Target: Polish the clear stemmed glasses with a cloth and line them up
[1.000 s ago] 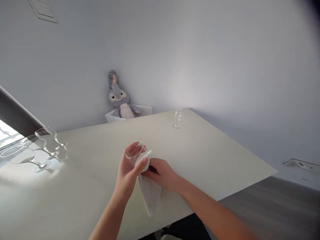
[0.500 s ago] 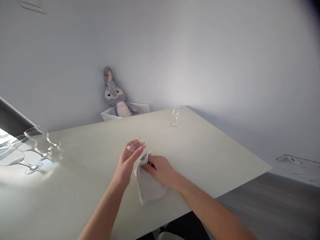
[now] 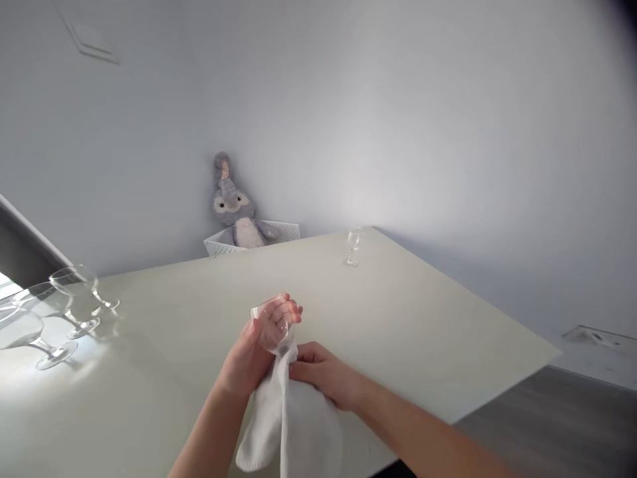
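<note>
My left hand [image 3: 261, 345] cradles the bowl of a clear stemmed glass [image 3: 273, 325], its fingers curled behind the bowl and its thumb at the near side. Just below the bowl, my right hand [image 3: 323, 372] pinches a white cloth [image 3: 308, 418] around the stem. The cloth hides the stem and foot and hangs down in folds toward me. Both hands are above the near middle of the table.
Several stemmed glasses stand at the left on the pale table [image 3: 428, 318], among them one goblet [image 3: 74, 282]. Another glass [image 3: 352, 247] stands near the far corner. Behind the table's far edge, a grey plush rabbit [image 3: 233, 206] sits in a white basket [image 3: 286, 231].
The glass has turned in my left hand so its bowl shows upright, and the cloth now wraps its stem. Both hands are a little lower in view; the whole scene has shifted slightly down.
</note>
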The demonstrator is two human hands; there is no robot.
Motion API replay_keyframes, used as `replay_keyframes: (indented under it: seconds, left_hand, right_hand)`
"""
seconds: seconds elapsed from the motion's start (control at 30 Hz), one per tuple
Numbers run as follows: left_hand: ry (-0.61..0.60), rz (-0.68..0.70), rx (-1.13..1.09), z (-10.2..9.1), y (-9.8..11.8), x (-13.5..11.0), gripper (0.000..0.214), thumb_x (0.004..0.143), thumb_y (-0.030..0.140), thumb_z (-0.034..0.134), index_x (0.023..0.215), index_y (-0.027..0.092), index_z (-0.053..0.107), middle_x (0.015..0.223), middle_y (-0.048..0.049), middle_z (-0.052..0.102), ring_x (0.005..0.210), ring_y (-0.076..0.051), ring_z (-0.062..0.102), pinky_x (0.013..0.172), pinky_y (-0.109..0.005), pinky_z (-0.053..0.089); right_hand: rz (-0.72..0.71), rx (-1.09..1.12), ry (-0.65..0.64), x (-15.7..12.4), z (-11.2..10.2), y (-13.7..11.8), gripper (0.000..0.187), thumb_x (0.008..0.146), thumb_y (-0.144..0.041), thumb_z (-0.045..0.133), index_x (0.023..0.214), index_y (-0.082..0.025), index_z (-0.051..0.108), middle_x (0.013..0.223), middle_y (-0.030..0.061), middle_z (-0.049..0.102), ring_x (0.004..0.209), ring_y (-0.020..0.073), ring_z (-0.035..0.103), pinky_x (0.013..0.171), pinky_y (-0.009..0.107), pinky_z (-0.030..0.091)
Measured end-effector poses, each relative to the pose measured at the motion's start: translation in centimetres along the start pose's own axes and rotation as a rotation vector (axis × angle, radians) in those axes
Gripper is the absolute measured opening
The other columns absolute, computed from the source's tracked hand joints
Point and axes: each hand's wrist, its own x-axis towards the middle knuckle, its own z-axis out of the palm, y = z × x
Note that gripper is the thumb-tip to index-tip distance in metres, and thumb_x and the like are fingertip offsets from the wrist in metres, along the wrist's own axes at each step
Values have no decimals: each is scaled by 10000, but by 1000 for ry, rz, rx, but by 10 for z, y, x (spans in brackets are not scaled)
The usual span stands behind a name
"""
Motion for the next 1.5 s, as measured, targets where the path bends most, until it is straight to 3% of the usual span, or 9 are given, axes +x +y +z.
replay_keyframes:
  seconds: [0.3, 0.4, 0.53, 0.6, 0.8, 0.93, 1.0, 1.27, 1.5]
  left_hand:
    - [275, -24, -219, 5, -3, 4, 429, 857, 520, 486, 1065, 181, 646, 1092, -34, 639, 1061, -147, 576, 1049, -290, 381]
    - [236, 16, -290, 10, -1, 3, 439, 870, 529, 459, 1039, 169, 646, 1012, -32, 659, 1064, -140, 577, 1056, -290, 385]
    - [155, 25, -346, 13, 0, 0, 468, 882, 555, 405, 1014, 177, 647, 999, -31, 665, 1085, -146, 580, 1058, -311, 395]
    - [160, 2, -355, 13, -3, 0, 488, 880, 563, 398, 983, 162, 656, 1006, -42, 668, 1104, -146, 577, 1062, -310, 393]
    - [250, -56, -372, 12, -10, 3, 561, 904, 539, 308, 863, 114, 672, 879, -27, 683, 1046, -164, 620, 1003, -252, 405]
    - [244, -138, -452, 11, -16, 12, 501, 867, 561, 423, 800, 119, 651, 813, -43, 676, 809, -112, 674, 966, -241, 454]
    - [260, -159, -488, 13, -20, 14, 459, 840, 558, 490, 779, 129, 640, 812, -51, 672, 786, -111, 672, 942, -237, 472]
    - [146, -255, -536, 19, -10, 0, 448, 812, 591, 492, 888, 167, 615, 705, -22, 621, 663, -142, 617, 689, -262, 501]
    - [124, -258, -478, 24, -11, -1, 510, 826, 623, 430, 924, 150, 593, 657, -8, 561, 606, -130, 557, 656, -255, 459]
  right_hand:
    - [-209, 39, 21, -3, -3, 5, 362, 808, -504, 608, 825, -148, 665, 723, 5, 568, 661, 117, 490, 614, 230, 368]
    - [-402, -101, 62, -3, 0, 10, 406, 738, -527, 676, 934, -174, 631, 772, 5, 572, 692, 140, 505, 617, 244, 391]
    - [-624, -322, 312, -6, 16, 10, 349, 742, -363, 717, 1057, -258, 609, 942, 11, 634, 823, 182, 552, 684, 264, 445]
    - [-666, -424, 273, -7, 25, 7, 255, 802, -322, 659, 1051, -274, 632, 962, 8, 653, 837, 181, 571, 709, 268, 459]
    - [-503, -486, 66, 1, 36, 2, 469, 768, -292, 702, 1217, -326, 572, 1019, -6, 633, 918, 182, 572, 766, 271, 465]
    - [-614, -508, 172, 5, 34, 8, 123, 833, -334, 629, 871, -223, 664, 790, -12, 600, 754, 144, 532, 679, 242, 417]
    - [-672, -464, 232, 3, 33, 12, 180, 870, -344, 578, 773, -200, 624, 699, -22, 533, 662, 122, 475, 622, 234, 385]
    - [-652, -254, 349, -8, 32, 9, 157, 894, -356, 550, 985, -243, 611, 861, -4, 573, 818, 136, 505, 710, 227, 404]
    - [-585, -92, 267, -7, 15, -1, 149, 774, -313, 709, 749, -201, 614, 676, -43, 485, 627, 91, 413, 561, 198, 336]
